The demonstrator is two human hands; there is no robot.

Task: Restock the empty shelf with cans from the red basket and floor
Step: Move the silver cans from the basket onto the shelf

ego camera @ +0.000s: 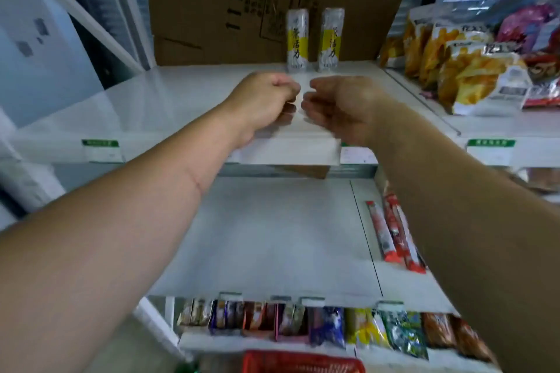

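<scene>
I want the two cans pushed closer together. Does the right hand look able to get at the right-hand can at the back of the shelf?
Probably yes. The right hand hovers over the shelf just in front of the right can, holding nothing, and only bare shelf lies between them.

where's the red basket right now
In the head view the red basket sits at the bottom edge, centre, below the lowest shelf's row of snack packets; only its rim shows.
</scene>
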